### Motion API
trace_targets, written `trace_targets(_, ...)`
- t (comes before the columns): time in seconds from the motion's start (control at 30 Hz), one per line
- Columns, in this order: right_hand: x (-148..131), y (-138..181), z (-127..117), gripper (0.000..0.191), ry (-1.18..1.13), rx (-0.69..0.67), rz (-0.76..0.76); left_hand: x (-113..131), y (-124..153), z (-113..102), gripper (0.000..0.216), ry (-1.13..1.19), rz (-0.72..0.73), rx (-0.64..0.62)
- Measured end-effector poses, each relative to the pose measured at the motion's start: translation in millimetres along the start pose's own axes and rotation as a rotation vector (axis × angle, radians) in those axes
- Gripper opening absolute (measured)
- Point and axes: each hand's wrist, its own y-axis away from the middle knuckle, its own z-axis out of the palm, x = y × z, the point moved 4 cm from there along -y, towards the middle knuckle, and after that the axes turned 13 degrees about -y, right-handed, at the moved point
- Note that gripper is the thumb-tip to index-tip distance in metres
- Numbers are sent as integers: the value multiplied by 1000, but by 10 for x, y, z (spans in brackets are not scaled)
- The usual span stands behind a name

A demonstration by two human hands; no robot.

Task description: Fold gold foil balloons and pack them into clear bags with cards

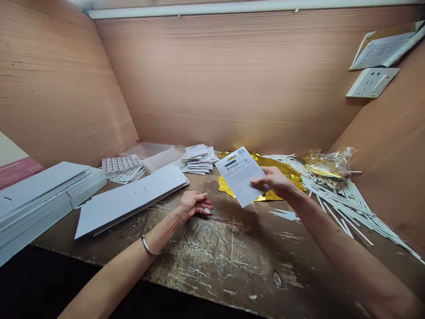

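My right hand [274,180] grips a white printed card [239,177] by its lower right side, thumb on the front. The card is tilted and has a slot near its top edge, a barcode and small print. Behind it lies a flat shiny gold foil piece [287,177], partly covered by the card and hand. To the left, my left hand [195,204] hovers over the worn brown tabletop [212,252], fingers curled together. A tiny whitish spot shows at its fingertips; I cannot make out what it is.
Long white cards [133,195] and a thicker stack [49,190] lie at left. Farther back are sticker sheets [121,165], clear plastic sleeves [162,158] and small printed cards [199,155]. White sticks [345,199] and a clear plastic bag [332,159] lie at right. Wooden walls [212,79] enclose the table.
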Motion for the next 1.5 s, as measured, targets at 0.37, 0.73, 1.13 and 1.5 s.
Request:
trace_targets(0.37,1041,631,506,32,-133,-423,541,30,3,154,14,138,49,145)
trace_targets(0.73,839,410,625,31,-313,-70,214,27,307,66,30,194,265,189)
trace_targets(1.13,926,339,652,26,-373,114,-70,102,216,292,36,147,407,70)
trace_targets(1.5,389,334,431,33,-246,162,-385,654,346,483,25,-278,641,-118)
